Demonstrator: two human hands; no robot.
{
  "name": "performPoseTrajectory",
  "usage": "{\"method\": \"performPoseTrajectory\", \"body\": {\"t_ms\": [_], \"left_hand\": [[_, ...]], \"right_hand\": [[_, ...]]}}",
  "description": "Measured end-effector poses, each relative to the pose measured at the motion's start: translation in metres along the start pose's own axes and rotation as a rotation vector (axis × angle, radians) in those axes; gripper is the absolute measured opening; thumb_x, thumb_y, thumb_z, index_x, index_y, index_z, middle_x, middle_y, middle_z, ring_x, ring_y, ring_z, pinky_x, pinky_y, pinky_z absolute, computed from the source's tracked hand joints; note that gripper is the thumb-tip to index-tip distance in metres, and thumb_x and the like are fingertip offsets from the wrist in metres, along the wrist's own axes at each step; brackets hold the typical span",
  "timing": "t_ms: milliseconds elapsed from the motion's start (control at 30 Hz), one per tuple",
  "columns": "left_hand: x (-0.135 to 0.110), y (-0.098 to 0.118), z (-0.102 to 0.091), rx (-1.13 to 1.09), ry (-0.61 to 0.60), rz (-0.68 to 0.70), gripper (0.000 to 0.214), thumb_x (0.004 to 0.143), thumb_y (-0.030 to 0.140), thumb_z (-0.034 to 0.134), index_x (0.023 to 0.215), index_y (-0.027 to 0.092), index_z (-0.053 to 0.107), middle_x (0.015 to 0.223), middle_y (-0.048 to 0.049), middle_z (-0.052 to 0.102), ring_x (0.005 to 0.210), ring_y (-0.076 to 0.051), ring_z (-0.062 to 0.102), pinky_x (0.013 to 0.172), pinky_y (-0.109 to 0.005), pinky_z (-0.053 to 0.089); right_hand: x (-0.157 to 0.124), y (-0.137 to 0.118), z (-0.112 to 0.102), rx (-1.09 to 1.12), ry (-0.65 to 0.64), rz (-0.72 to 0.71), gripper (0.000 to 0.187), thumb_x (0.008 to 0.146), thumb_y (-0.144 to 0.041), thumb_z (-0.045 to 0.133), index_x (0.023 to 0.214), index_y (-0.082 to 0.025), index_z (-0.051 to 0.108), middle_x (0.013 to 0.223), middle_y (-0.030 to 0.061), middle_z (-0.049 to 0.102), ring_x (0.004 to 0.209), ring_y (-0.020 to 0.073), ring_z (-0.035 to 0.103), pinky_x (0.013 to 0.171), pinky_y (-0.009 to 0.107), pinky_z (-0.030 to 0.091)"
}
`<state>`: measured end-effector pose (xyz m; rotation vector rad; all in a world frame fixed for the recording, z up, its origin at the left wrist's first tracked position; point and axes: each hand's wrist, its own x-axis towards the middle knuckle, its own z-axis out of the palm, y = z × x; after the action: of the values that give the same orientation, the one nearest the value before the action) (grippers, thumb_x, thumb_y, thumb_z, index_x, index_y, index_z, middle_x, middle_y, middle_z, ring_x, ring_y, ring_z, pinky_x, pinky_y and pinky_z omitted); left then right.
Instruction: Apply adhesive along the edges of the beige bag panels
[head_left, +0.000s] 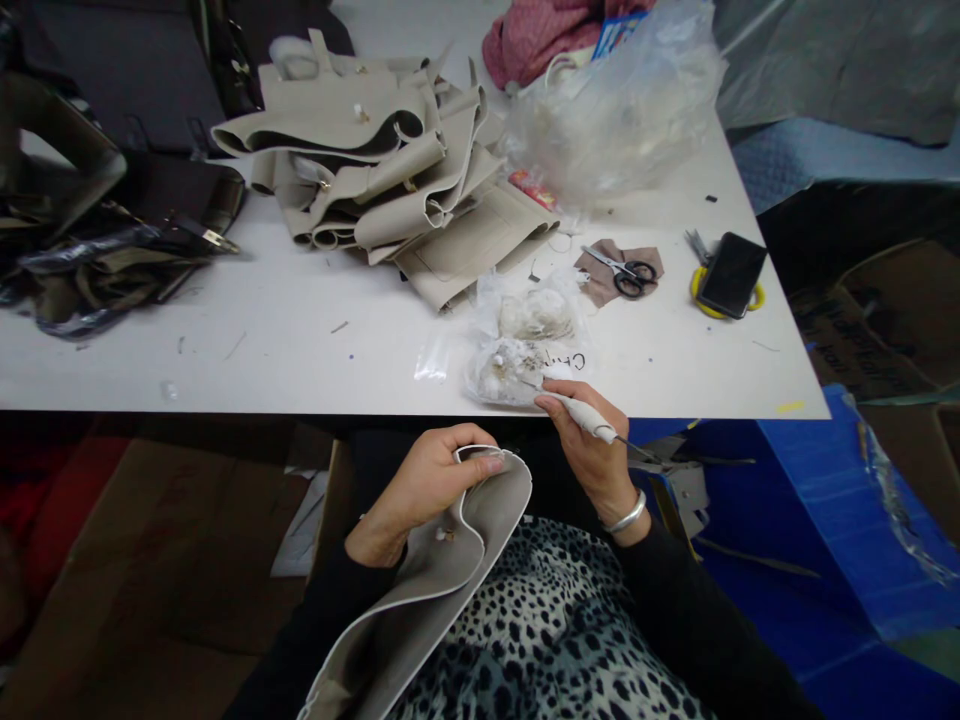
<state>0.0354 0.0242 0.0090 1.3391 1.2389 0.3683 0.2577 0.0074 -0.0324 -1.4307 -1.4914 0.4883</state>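
My left hand [431,482] grips the upper edge of a beige leather bag panel [442,560], which hangs curved across my lap. Thumb on the near face, fingers behind it. In my right hand [594,450] is a thin pointed tool with a white wrapped handle [589,418]; its tip reaches toward a plastic bag of white, dirt-specked stuff [502,372] at the table's front edge. Whether the tip touches that stuff I cannot tell. Behind lies a second whitish bundle [534,315] in clear plastic.
Beige bag pieces [390,150] are heaped on the white table [300,350]. Black-handled scissors [622,270] lie on a brown scrap. A phone [731,275] rests on yellow-handled scissors [699,290]. Dark bags [150,210] sit left; a large plastic bag [615,110] stands behind. Blue bin [810,520] at right.
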Motion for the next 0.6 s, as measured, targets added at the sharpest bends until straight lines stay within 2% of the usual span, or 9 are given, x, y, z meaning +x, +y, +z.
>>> {"method": "performPoseTrajectory", "body": {"t_ms": [100,267,367,433,500,600], "left_hand": [[-0.001,0.001,0.001,0.021,0.004,-0.008,0.018,0.083,0.036,0.077,0.085,0.019,0.077,0.084,-0.0026,0.077,0.076,-0.02,0.067,0.07,-0.029,0.049],[0.0,0.004,0.004,0.036,0.003,-0.006,0.018,0.083,0.037,0.076,0.086,0.019,0.078,0.085,-0.0028,0.078,0.078,-0.02,0.068,0.071,-0.03,0.05],[0.0,0.006,0.006,0.025,0.006,-0.025,0.018,0.082,0.037,0.076,0.086,0.019,0.078,0.084,-0.0021,0.078,0.075,-0.02,0.068,0.07,-0.029,0.05],[0.001,0.006,0.007,0.024,-0.001,-0.03,0.018,0.082,0.037,0.077,0.085,0.019,0.078,0.083,-0.002,0.077,0.075,-0.019,0.067,0.07,-0.029,0.049],[0.002,0.006,0.008,0.029,-0.011,-0.025,0.018,0.081,0.036,0.077,0.085,0.019,0.077,0.082,-0.0021,0.077,0.075,-0.019,0.066,0.07,-0.029,0.048],[0.002,0.003,0.01,0.038,-0.042,-0.024,0.02,0.082,0.037,0.077,0.086,0.018,0.077,0.082,-0.0022,0.075,0.074,-0.018,0.064,0.069,-0.029,0.045]], "right_hand": [[-0.002,0.005,0.003,0.027,0.046,0.025,0.02,0.104,-0.041,0.069,0.104,-0.022,0.076,0.103,0.006,0.079,0.096,0.0241,0.075,0.09,0.037,0.058],[0.003,0.004,-0.004,0.056,-0.021,0.059,0.025,0.105,-0.045,0.065,0.105,-0.022,0.075,0.101,0.0064,0.078,0.094,0.0245,0.074,0.089,0.039,0.058],[0.001,-0.007,-0.014,0.081,0.053,0.073,0.026,0.104,-0.047,0.066,0.101,-0.023,0.074,0.097,0.0066,0.076,0.091,0.0244,0.072,0.086,0.039,0.058],[-0.003,-0.016,-0.019,0.234,0.046,0.173,0.028,0.105,-0.048,0.064,0.097,-0.023,0.073,0.085,0.0037,0.072,0.077,0.0206,0.07,0.074,0.035,0.059],[-0.009,-0.022,-0.02,0.442,-0.037,0.298,0.03,0.106,-0.049,0.062,0.094,-0.022,0.072,0.075,0.0009,0.068,0.066,0.0166,0.066,0.062,0.029,0.056],[-0.019,-0.025,-0.016,0.621,-0.14,0.407,0.032,0.104,-0.051,0.065,0.093,-0.021,0.073,0.071,0.0002,0.067,0.063,0.0148,0.066,0.057,0.024,0.055]]}}
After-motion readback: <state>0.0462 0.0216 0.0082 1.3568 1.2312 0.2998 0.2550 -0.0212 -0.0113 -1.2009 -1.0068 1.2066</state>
